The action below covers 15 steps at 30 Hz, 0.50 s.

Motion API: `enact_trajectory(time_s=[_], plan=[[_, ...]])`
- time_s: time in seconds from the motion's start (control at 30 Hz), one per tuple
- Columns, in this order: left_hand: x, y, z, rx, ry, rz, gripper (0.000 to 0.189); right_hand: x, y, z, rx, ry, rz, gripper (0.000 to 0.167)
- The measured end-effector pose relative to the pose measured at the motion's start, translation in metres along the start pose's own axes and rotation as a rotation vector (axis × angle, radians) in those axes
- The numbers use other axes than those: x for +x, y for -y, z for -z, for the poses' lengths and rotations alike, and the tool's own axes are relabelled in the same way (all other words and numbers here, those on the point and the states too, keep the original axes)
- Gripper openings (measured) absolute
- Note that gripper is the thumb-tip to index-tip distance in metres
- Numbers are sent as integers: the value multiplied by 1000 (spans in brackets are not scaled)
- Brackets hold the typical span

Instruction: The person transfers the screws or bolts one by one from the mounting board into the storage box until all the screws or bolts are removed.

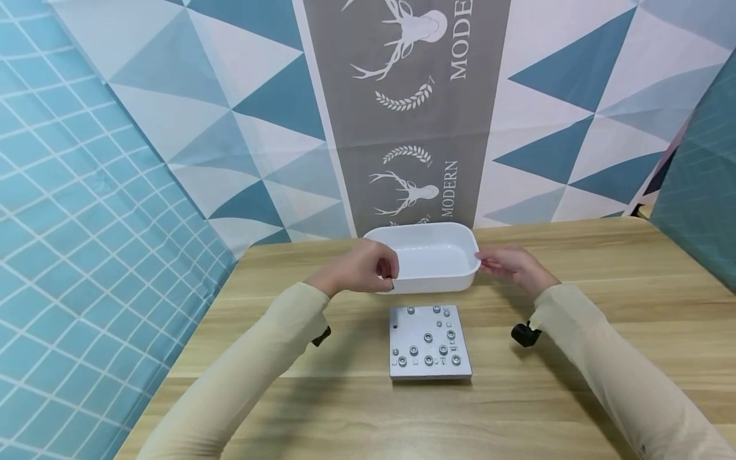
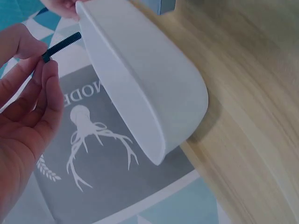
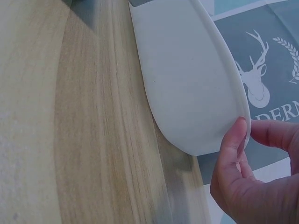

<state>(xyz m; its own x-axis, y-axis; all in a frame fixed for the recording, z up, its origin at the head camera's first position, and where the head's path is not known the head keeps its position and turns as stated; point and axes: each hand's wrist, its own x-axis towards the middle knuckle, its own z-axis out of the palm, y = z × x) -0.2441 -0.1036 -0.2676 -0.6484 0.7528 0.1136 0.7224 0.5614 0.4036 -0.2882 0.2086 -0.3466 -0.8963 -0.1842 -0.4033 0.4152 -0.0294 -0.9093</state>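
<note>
My left hand (image 1: 365, 265) pinches the head of a black screw (image 2: 65, 45) between thumb and fingers; its threaded shank points away from the fingertips. This hand is over the near left side of a white plastic basin (image 1: 428, 283). At the basin's right end, my right hand (image 1: 513, 263) pinches the rim, thumb on one side and a finger on the other, as the right wrist view shows. In front of the basin lies a square silver metal plate (image 1: 416, 329) with several socket-head screws (image 1: 428, 337) standing in it and some small holes.
The wooden table (image 1: 632, 287) carries the basin near its far edge, against a patterned cloth (image 1: 414, 134) hanging behind. A blue checked cloth (image 1: 86, 268) borders the left side. Small black wrist cameras (image 1: 526, 334) hang below both sleeves.
</note>
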Motion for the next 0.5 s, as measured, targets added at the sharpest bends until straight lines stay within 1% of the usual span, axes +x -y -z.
enact_trajectory(time_s=[0.13, 0.27, 0.33, 0.4, 0.5], plan=[[3, 5, 6, 35, -3, 19, 7, -1, 0, 0, 3, -2, -1, 23], [7, 10, 15, 70, -18, 22, 7, -1, 1, -2, -14, -13, 2, 11], [9, 12, 20, 72, -27, 25, 7, -1, 1, -2, -19, -17, 1, 5], [11, 14, 24, 61, -34, 28, 7, -1, 1, -2, -21, -17, 0, 6], [14, 18, 28, 47, -43, 51, 7, -1, 0, -1, -18, -10, 0, 5]])
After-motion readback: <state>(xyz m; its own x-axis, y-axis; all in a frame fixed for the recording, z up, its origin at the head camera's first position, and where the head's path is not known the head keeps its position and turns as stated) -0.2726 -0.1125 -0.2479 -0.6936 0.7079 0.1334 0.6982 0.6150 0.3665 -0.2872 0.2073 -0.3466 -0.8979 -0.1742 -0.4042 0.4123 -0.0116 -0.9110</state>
